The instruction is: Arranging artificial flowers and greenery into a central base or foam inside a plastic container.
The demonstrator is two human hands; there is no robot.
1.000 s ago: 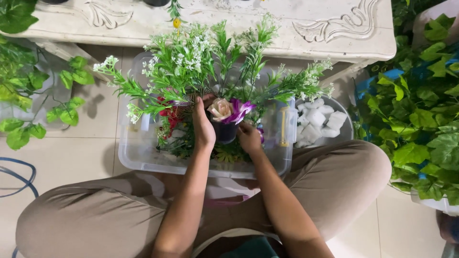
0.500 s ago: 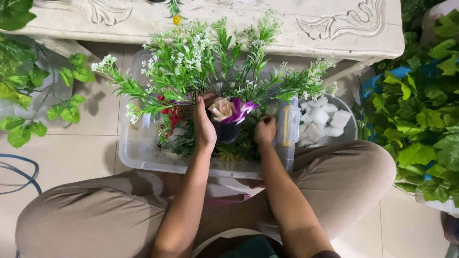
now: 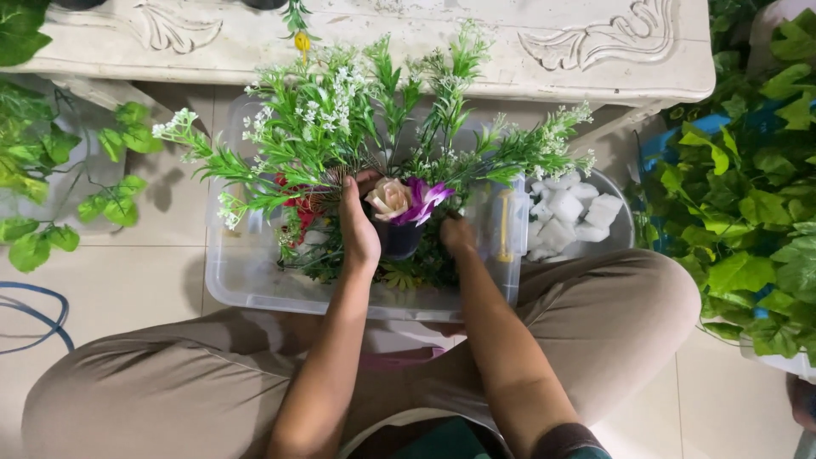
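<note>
The arrangement is looking well along, judging by how full it is: a cream rose [image 3: 389,199] and a purple flower [image 3: 422,202] are sitting at the mouth of a small dark pot [image 3: 398,238], and green sprays with tiny white blossoms [image 3: 340,127] are fanning out behind and to both sides. The pot is standing inside a clear plastic bin [image 3: 255,285] on the floor, toward the bin's middle, just short of the carved stone bench [image 3: 476,51] beyond its far edge. What is left seems to be settling or adding stems.

The left hand [image 3: 357,225] is pressing flat against the pot's left side, fingers reaching up into the stems. The right hand [image 3: 457,234] is sitting by the pot's right side, fingers curled; whether it is gripping anything I cannot tell, since leaves are covering the fingertips.

The pot's base and the red pieces [image 3: 297,208] in the bin's left half are hard to make out. A bowl of white chunks [image 3: 569,217] is lying beside the bin's right edge.
</note>
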